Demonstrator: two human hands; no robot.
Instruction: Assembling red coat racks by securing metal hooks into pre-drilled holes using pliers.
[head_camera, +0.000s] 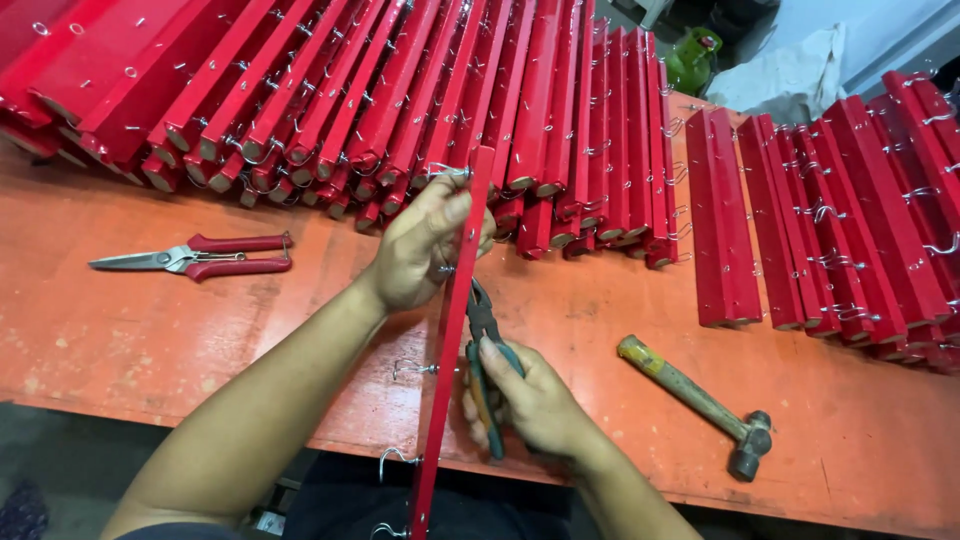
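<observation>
I count one wooden-handled ball-peen hammer (700, 400), one pair of red-handled metal shears (195, 258), one pair of green-handled pliers (487, 360) and one green bottle-shaped object (692, 58). The red painted wooden slats with wire hooks (560, 120) overlap in stacks, too many for me to count.

I see an orange workbench (110, 330), paint scuffed. Red-handled snips (195, 259) lie at 9 o'clock, a wooden-handled hammer (695, 404) at 4 o'clock. Red slats with wire hooks (400, 100) are stacked across 12 o'clock, and a second red slat pile (840, 220) sits at 2 to 3 o'clock.
</observation>
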